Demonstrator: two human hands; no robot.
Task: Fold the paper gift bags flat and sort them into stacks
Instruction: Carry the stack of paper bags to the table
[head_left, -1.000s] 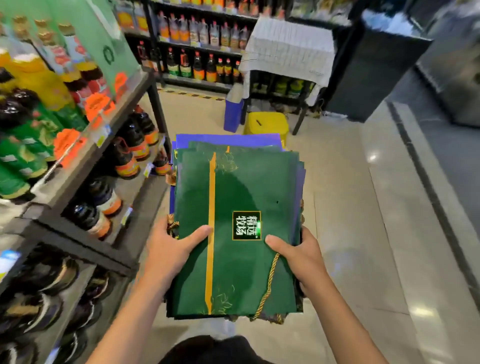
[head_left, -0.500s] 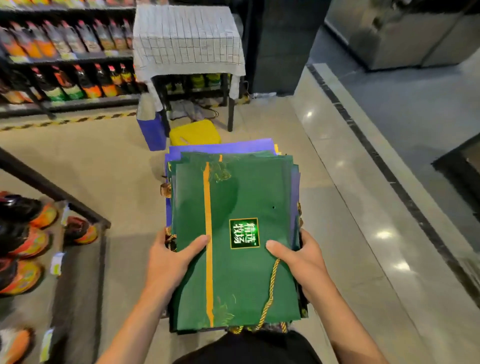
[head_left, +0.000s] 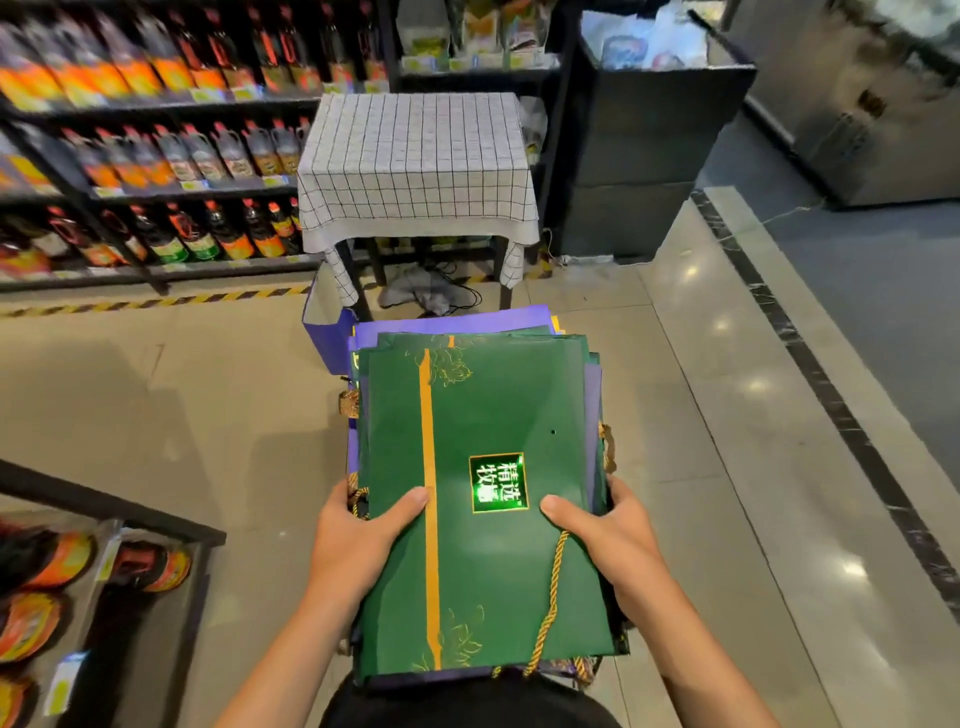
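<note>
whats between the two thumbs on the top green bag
In the head view, between the left hand and right hand thumbs lie the green bag's orange stripe and gold-framed label.

Flattened gift bag stack (head_left: 498, 519), green bag topmost, purple bags beneath, gold cord handles trailing.

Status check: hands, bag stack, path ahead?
Left hand and right hand grip flat bag stack. Checkered table ahead, floor between open.
</note>
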